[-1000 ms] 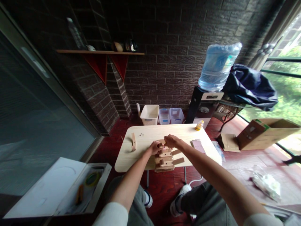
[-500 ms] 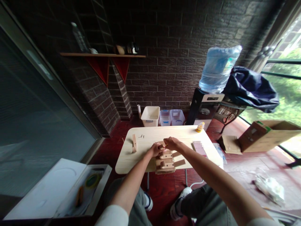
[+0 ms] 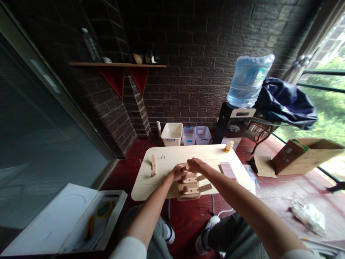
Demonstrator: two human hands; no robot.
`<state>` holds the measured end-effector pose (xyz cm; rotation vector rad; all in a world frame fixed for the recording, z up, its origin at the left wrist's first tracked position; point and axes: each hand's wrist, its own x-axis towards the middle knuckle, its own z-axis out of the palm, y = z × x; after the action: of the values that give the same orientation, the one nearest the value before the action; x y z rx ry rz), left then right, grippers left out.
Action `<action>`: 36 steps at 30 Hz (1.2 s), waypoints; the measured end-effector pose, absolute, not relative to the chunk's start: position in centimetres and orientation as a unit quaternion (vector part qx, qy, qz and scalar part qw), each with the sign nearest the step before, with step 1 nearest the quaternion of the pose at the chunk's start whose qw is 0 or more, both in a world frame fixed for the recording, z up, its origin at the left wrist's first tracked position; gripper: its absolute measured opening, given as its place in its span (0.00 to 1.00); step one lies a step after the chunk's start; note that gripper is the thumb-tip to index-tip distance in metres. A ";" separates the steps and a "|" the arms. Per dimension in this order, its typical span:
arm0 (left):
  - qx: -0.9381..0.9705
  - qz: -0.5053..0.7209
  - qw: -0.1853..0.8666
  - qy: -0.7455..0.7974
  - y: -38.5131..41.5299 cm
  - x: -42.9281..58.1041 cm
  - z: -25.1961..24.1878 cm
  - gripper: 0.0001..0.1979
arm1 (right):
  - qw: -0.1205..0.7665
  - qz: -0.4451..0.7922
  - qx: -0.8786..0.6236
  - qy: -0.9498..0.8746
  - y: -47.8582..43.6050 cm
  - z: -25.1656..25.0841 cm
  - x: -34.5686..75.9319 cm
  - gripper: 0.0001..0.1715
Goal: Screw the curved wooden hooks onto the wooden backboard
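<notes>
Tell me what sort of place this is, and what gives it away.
Probably a room in a home or small office, beside a large window: a water dispenser stands against the brick-patterned wall, near a wall shelf.

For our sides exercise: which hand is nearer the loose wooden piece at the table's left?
Left. The left hand is right of the loose wooden piece; the right hand is farther right.

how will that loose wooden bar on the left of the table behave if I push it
The bar looks like solid wood, so it's probably stiff. Its straight edges suggest sliding over the table rather than rolling. Being slim, it's likely light.
</notes>
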<state>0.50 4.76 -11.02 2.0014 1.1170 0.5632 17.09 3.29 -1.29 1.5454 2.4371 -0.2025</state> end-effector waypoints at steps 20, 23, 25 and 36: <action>0.814 0.207 0.333 0.428 5.2 0.3 -11.5 0.17 | 0.093 -0.128 0.549 0.821 3.1 -0.2 18.1 0.17; 0.805 0.217 0.346 0.430 5.3 0.2 -11.9 0.19 | 0.043 -0.151 0.555 0.817 2.9 1.1 19.5 0.15; 0.797 0.223 0.356 0.435 5.3 0.3 -12.3 0.20 | -0.019 -0.168 0.553 0.816 2.4 1.6 20.5 0.14; 0.720 0.280 0.397 0.497 3.6 1.7 -12.4 0.18 | -0.447 -0.316 0.524 0.652 -7.4 -4.4 27.3 0.30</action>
<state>1.70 3.65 -12.39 1.8231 1.2587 0.7087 27.28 -7.41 -4.41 2.3850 2.9668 -1.4349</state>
